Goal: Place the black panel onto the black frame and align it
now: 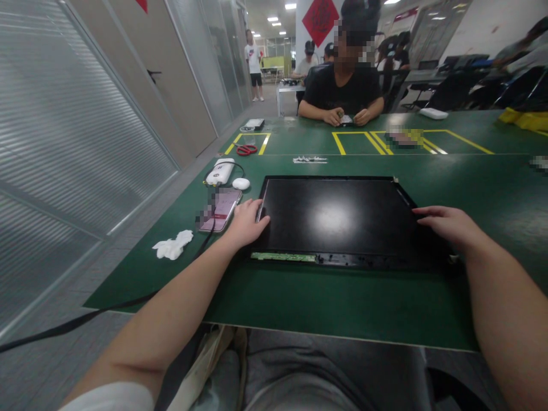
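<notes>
A black flat display panel (308,228) lies face up on the green table in front of me. Along its near edge runs a narrow green circuit board strip (282,257), at the left part of a black frame. My left hand (248,222) grips the panel's left edge, its thumb over the border. At the opposite side, my right hand (447,224) holds the right edge between thumb and fingers; part of its grip is hidden. Small light-coloured bits show at the panel's upper right and lower right corners.
Left of the panel are a phone (222,210), a white earbud case (241,184), a white power bank (220,171) with a cable and crumpled tissue (173,245). Red-handled scissors (246,150) and small metal strips (310,160) lie farther back. Across the table sits a person (345,85) handling a small object.
</notes>
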A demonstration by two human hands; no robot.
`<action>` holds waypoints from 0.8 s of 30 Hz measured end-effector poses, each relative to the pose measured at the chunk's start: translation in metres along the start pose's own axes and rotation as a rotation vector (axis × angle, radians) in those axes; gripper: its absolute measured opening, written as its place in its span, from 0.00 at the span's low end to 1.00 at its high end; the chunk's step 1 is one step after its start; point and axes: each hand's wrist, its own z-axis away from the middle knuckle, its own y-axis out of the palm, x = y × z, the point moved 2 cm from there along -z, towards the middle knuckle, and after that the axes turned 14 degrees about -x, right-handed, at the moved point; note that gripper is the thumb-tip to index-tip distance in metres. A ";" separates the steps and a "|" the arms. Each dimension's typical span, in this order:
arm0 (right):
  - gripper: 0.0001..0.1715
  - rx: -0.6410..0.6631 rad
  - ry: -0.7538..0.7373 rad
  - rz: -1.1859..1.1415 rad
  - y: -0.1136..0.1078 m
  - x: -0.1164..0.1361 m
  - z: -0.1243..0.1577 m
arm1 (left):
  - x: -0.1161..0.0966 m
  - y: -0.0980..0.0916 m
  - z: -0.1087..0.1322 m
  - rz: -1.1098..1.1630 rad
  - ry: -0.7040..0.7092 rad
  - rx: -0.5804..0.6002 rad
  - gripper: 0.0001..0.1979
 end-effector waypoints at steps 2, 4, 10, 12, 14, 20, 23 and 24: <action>0.21 -0.001 -0.019 0.012 0.000 0.002 0.001 | -0.002 0.001 0.001 -0.026 0.006 0.026 0.27; 0.20 -0.002 -0.035 0.023 -0.001 0.005 0.003 | -0.002 0.002 0.002 -0.034 0.031 0.040 0.28; 0.19 -0.004 -0.022 0.048 -0.002 0.010 0.008 | 0.001 0.003 0.002 -0.039 0.076 0.050 0.30; 0.19 -0.011 -0.030 0.053 -0.003 0.012 0.009 | 0.002 0.004 0.002 -0.044 0.078 0.054 0.30; 0.19 -0.007 -0.028 0.071 -0.004 0.014 0.011 | 0.003 0.005 0.002 -0.044 0.076 0.058 0.30; 0.21 0.003 -0.096 0.179 -0.003 0.019 0.012 | 0.001 0.008 0.005 -0.042 0.030 0.068 0.27; 0.23 0.024 -0.121 0.219 -0.001 0.017 0.009 | 0.001 0.008 0.005 -0.011 0.014 0.056 0.26; 0.22 0.027 -0.127 0.225 -0.001 0.016 0.008 | 0.001 0.007 0.005 0.005 0.012 0.050 0.26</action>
